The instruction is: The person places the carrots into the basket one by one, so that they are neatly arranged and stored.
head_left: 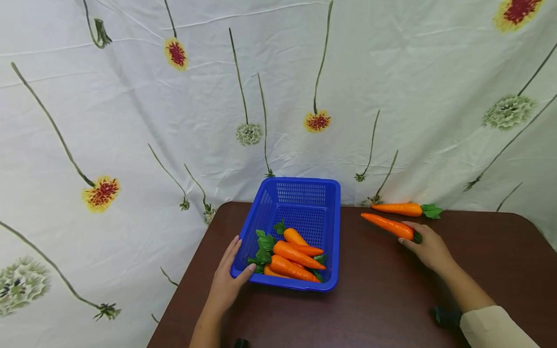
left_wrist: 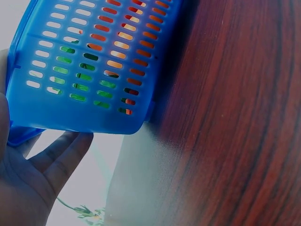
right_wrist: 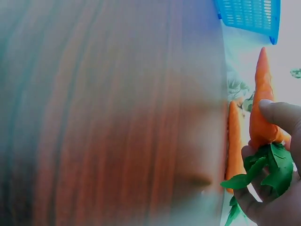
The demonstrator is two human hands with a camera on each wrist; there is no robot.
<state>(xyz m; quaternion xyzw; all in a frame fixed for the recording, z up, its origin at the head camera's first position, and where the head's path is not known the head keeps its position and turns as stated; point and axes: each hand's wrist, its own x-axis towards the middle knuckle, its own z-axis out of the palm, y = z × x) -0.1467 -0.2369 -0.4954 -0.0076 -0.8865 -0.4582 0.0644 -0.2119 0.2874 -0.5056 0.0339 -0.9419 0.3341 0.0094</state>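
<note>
A blue perforated plastic basket [head_left: 332, 232] stands on the table with several orange carrots [head_left: 300, 256] with green leaves heaped in its near end. My left hand [head_left: 229, 278] holds the basket's near left corner, thumb over the rim; the left wrist view shows the fingers [left_wrist: 70, 155] against the basket's slotted wall [left_wrist: 94, 117]. To the right, my right hand [head_left: 428, 246] grips a carrot [head_left: 389, 226] by its thick, leafy end, the tip toward the basket. In the right wrist view the thumb [right_wrist: 280, 113] presses on this carrot [right_wrist: 262, 89], with green leaves [right_wrist: 270, 167] below.
Another carrot [head_left: 398, 209] lies at the table's back edge, just behind the held one. A white cloth with printed flowers [head_left: 278, 87] hangs behind the dark brown table [head_left: 370, 304]. Dark objects, too unclear to name, show near both wrists.
</note>
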